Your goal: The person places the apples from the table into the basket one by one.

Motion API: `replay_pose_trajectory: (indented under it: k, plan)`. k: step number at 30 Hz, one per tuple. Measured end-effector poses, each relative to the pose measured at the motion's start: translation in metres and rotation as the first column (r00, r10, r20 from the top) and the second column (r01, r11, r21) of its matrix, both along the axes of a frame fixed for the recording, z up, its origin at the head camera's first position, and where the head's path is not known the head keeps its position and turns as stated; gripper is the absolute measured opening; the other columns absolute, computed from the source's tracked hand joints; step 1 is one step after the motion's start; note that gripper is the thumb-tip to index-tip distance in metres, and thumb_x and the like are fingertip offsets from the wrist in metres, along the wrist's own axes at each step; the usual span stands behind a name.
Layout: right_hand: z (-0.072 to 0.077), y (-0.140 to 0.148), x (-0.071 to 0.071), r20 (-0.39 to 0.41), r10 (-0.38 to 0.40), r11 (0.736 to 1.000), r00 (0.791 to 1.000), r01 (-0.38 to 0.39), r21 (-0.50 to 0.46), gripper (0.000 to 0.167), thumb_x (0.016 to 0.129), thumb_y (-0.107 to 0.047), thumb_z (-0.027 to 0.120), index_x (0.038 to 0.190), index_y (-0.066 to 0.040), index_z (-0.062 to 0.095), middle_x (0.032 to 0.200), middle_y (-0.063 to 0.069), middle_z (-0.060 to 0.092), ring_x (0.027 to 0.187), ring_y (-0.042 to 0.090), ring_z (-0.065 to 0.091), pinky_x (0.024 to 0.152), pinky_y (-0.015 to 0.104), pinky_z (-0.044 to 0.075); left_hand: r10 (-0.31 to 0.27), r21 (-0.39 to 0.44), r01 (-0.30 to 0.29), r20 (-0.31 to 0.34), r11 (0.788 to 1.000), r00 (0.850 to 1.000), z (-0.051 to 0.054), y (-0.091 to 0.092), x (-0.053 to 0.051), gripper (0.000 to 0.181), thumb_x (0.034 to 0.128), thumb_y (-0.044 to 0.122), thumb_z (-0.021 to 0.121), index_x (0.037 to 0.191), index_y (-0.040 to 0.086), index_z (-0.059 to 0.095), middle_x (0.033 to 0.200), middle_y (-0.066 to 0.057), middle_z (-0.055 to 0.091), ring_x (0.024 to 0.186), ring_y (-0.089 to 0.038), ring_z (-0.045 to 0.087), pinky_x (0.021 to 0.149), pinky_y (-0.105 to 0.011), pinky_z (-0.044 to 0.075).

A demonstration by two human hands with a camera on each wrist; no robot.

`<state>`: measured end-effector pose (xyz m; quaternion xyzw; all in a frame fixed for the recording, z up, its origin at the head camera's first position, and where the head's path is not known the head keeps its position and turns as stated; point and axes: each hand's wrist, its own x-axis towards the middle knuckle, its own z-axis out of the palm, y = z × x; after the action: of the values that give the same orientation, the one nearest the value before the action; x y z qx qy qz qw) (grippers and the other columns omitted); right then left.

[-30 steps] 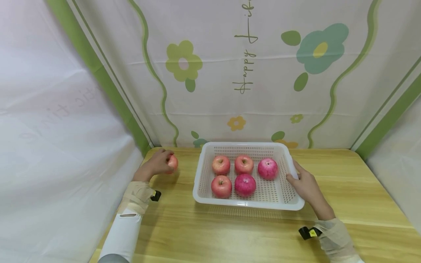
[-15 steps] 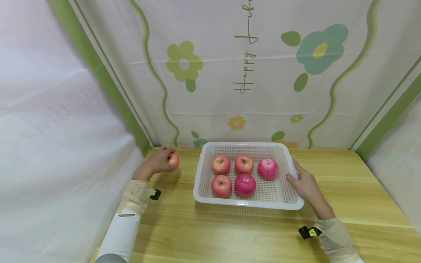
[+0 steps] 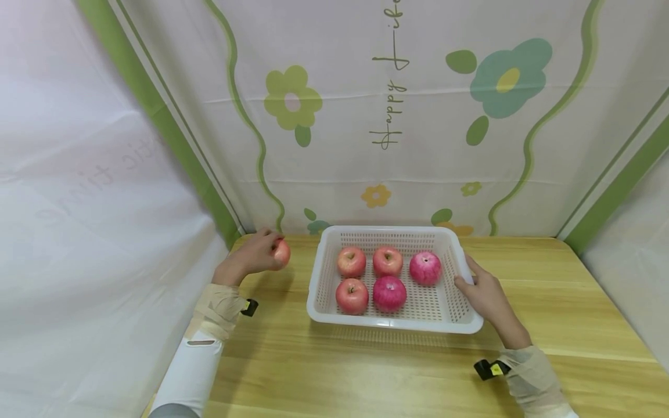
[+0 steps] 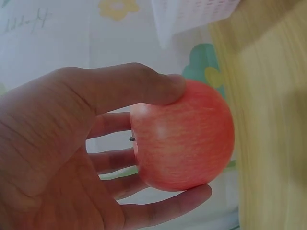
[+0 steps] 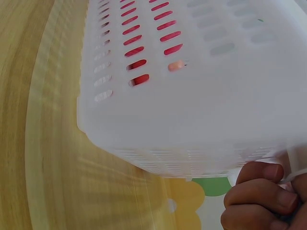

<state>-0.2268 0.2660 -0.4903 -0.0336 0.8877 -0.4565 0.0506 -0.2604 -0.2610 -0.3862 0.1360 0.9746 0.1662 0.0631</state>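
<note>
A red apple [image 4: 187, 139] is held in my left hand [image 3: 256, 252], thumb on one side and fingers on the other; its stem faces the palm in the left wrist view. That hand is left of a white perforated plastic basket [image 3: 392, 326], above the table's far left. My right hand [image 3: 483, 293] grips the basket's right rim, the fingers [image 5: 261, 191] curled at its edge in the right wrist view. Inside the basket lie three red apples, one of them this front-left apple [image 3: 352, 296], and two deep pink round fruits, one at the right [image 3: 425, 268] and one at the front [image 3: 389, 294].
The basket stands on a wooden table [image 3: 366, 377], near its back edge. A white printed curtain [image 3: 334, 116] hangs behind, and a white sheet [image 3: 104, 232] closes the left side. Each wrist carries a small black camera, such as the right one [image 3: 491, 370].
My left hand, holding the apple, has shifted slightly right and up toward the basket. The right hand, the basket and the fruit in it stay in place.
</note>
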Motion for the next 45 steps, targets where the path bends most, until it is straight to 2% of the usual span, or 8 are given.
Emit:
replay_pose_trajectory:
  k: [6,13,18,29,41,45]
  plan:
    - [0.0,0.0,0.001,0.005,-0.002,1.0,1.0,0.002,-0.01,0.075,0.11,-0.021,0.054,0.169,0.0,0.013,0.126,0.049,0.061,0.083,0.036,0.079,0.059,0.04,0.065,-0.039,0.009,0.039,-0.017,0.999,0.999,0.006,0.007,-0.001,0.07,0.0855,0.017,0.076,0.149,-0.004,0.055,0.142,-0.028,0.053,0.118,-0.038,0.057,0.098,-0.054,0.053]
    - [0.0,0.0,0.0,0.002,-0.002,1.0,1.0,0.002,-0.017,0.075,0.11,-0.019,0.055,0.169,0.0,0.013,0.124,0.048,0.063,0.082,0.036,0.079,0.059,0.04,0.065,-0.046,0.012,0.046,0.001,0.999,0.999,0.013,0.015,0.0,0.068,0.0857,0.018,0.076,0.147,-0.002,0.056,0.141,-0.026,0.054,0.117,-0.035,0.057,0.098,-0.052,0.054]
    - [0.0,0.0,0.0,0.001,0.004,1.0,1.0,-0.004,-0.018,0.075,0.11,-0.02,0.055,0.169,0.0,0.013,0.125,0.048,0.062,0.082,0.036,0.079,0.059,0.04,0.065,-0.054,0.017,0.054,0.007,0.998,0.999,0.016,0.021,0.0,0.067,0.0861,0.018,0.077,0.147,-0.001,0.057,0.142,-0.024,0.054,0.119,-0.035,0.056,0.099,-0.052,0.053]
    - [-0.001,0.0,0.0,0.015,-0.005,1.0,1.0,0.005,-0.014,0.076,0.11,-0.019,0.055,0.17,-0.002,0.012,0.127,0.048,0.061,0.083,0.036,0.079,0.059,0.04,0.065,-0.108,0.03,0.109,-0.028,0.994,0.994,0.02,0.035,0.001,0.068,0.0833,0.016,0.076,0.146,-0.003,0.058,0.139,-0.024,0.056,0.118,-0.036,0.057,0.097,-0.051,0.054]
    - [-0.003,0.0,-0.001,-0.002,-0.007,1.0,1.0,0.007,-0.014,0.075,0.109,-0.018,0.055,0.17,-0.001,0.014,0.123,0.047,0.064,0.081,0.035,0.079,0.058,0.039,0.065,-0.145,0.053,0.146,-0.014,0.988,0.989,0.025,0.045,0.002,0.067,0.0844,0.017,0.075,0.146,-0.001,0.057,0.14,-0.022,0.054,0.119,-0.034,0.056,0.1,-0.051,0.054]
    - [-0.002,0.0,-0.001,-0.006,-0.005,1.0,1.0,0.005,-0.012,0.075,0.109,-0.019,0.056,0.169,-0.001,0.014,0.122,0.047,0.064,0.08,0.035,0.079,0.058,0.039,0.065,-0.141,0.051,0.141,0.002,0.989,0.99,0.027,0.05,0.003,0.065,0.0858,0.017,0.075,0.146,0.0,0.057,0.142,-0.021,0.053,0.12,-0.033,0.055,0.1,-0.05,0.054]
